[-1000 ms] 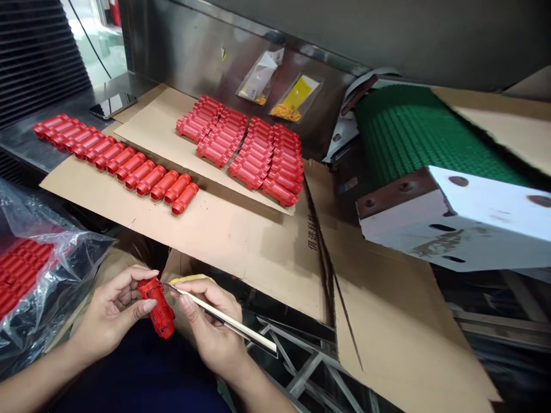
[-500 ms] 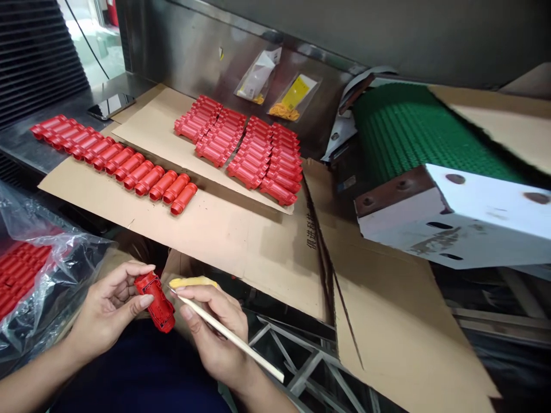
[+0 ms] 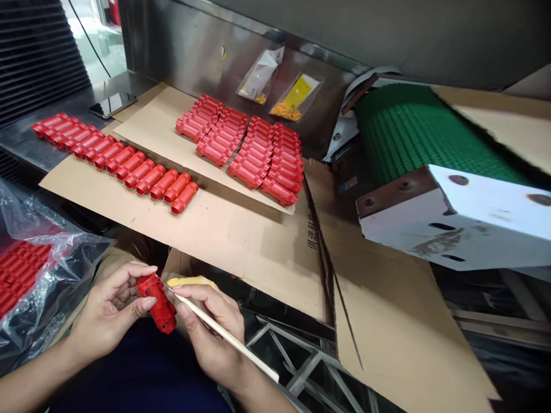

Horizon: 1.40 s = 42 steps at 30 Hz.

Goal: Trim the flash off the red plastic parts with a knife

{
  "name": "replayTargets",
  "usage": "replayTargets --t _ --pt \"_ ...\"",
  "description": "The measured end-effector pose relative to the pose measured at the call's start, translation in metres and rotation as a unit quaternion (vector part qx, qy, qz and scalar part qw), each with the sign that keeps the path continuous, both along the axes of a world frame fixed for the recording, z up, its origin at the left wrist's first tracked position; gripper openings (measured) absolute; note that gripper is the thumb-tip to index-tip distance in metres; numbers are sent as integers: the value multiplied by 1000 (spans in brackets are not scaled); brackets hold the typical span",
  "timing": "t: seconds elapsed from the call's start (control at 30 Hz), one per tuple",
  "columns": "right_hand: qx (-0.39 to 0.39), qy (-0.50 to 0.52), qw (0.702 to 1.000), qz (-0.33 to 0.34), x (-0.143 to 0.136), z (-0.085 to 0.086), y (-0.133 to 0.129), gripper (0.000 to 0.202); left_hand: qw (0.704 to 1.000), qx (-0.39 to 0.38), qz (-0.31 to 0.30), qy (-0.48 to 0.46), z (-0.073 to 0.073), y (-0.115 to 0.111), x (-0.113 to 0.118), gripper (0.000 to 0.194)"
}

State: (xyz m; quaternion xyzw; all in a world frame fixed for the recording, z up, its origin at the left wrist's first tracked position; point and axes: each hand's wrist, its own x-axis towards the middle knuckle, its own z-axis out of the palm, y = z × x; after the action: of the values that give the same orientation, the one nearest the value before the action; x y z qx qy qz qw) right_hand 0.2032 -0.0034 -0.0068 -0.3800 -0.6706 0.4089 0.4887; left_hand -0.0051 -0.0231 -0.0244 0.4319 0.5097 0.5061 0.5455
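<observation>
Between the thumb and fingers of my left hand [image 3: 112, 304] is a red ribbed plastic tube [image 3: 157, 304], held tilted above my lap. Its side shows cut-outs and raised edges. My right hand [image 3: 217, 327] grips a slim pale-handled tool [image 3: 232, 338] like a pen, its thin metallic tip at the upper end of the tube. Whether the tip touches the tube I cannot tell. A yellow finger cot [image 3: 191, 281] covers the right index finger. On the cardboard [image 3: 224, 241] ahead, a slanting row of similar red tubes [image 3: 142, 176] lies side by side.
More red tubes [image 3: 253, 152] lie in packed columns on a raised cardboard sheet [image 3: 150, 123]. Clear bags [image 3: 295, 98] with yellow contents rest behind. A phone [image 3: 112, 105] lies at the back left, a plastic-lined heap of red tubes [image 3: 21, 269] at the left. A green belt conveyor [image 3: 430, 132] stands right.
My right hand has shifted slightly left, bringing the tool tip closer to the tube. The tube has turned a little in my left hand and moved slightly right.
</observation>
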Motion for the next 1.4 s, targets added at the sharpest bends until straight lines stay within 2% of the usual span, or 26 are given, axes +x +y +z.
replayTargets --t 0.1,0.2,0.37,0.43,0.57,0.63,0.7,0.8,0.87,0.93,1.0,1.07,1.1,1.17,1.23,1.3,1.33,1.37,1.4 --pt "-10 -13 1000 1 0 -3 -1 16 1000 -2 -2 -3 0 1 1 29" --pt "-23 -44 998 31 -1 -8 -1 18 1000 0 11 0 -4 0 2 28" --pt "93 -49 993 52 -5 -15 0 27 999 -4 44 -2 -8 -4 5 31" --pt "66 -27 996 51 -6 -17 -1 24 999 -26 41 -22 -7 -5 5 32" --pt "-36 47 997 42 -4 -20 -3 18 995 -61 5 -75 -4 -5 3 32" --pt "-43 68 996 35 -3 -21 -4 19 991 -82 -12 -102 -4 -5 2 32" --pt "-10 54 998 41 -2 -22 -3 19 987 -99 -29 -124 -3 -5 1 32" --pt "87 4 995 51 -1 -22 -2 24 984 -113 -44 -132 -2 -5 2 32" --pt "147 -20 988 45 0 -21 -3 31 986 -119 -36 -113 1 -4 3 34" --pt "173 -34 983 41 1 -20 -4 36 988 -127 -13 -85 5 -2 5 34" --pt "136 -18 989 47 4 -19 -7 32 988 -140 10 -72 9 0 6 33" --pt "25 56 996 62 7 -18 -9 22 984 -153 21 -85 11 1 6 34" --pt "-46 112 990 73 9 -18 -9 17 983 -154 22 -97 10 1 5 34" --pt "-176 232 951 102 13 -19 -8 16 982 -145 17 -116 6 0 3 35" --pt "-260 331 895 147 15 -21 -6 20 984 -125 0 -131 0 1 0 35" --pt "-292 394 842 225 18 -22 -4 29 984 -112 -13 -137 -6 2 -3 34" --pt "-285 404 828 264 19 -22 -2 35 985 -108 -15 -134 -8 2 -4 34" --pt "-264 394 833 284 20 -22 -1 39 987 -104 -13 -126 -10 2 -4 34" --pt "-229 359 863 272 20 -22 1 40 989 -97 -10 -113 -12 2 -4 35"
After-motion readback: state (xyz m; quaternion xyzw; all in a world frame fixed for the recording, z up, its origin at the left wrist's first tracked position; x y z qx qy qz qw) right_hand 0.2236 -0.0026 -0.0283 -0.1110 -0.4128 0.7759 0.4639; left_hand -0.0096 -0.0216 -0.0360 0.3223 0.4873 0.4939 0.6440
